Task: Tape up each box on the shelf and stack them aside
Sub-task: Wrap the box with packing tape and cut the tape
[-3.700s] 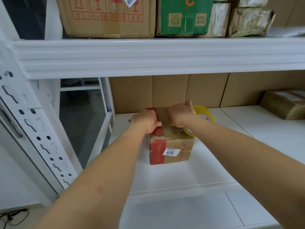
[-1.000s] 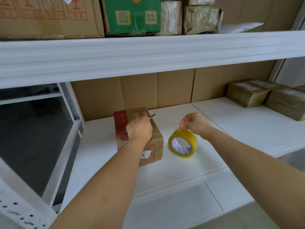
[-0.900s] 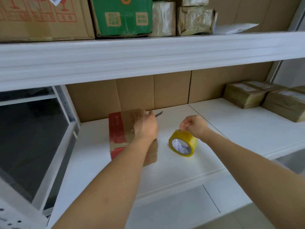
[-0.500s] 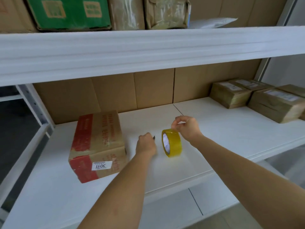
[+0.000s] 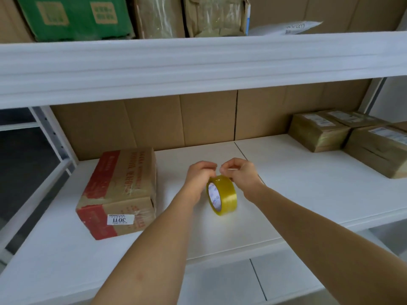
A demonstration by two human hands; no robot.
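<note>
both hands (left hand [image 5: 199, 176], right hand [image 5: 239, 172]) are pinching the light, stiff tape roll [image 5: 222, 195] at its rim, fingers curled.

Green carton [image 5: 72, 17] and wrapped parcels [image 5: 214, 16] on the upper shelf [image 5: 198, 62], white envelope [image 5: 286, 28] beside them

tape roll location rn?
Head view: the tape roll stands on edge mid-shelf, between the left hand and right hand, right of the red-and-brown box.
</note>
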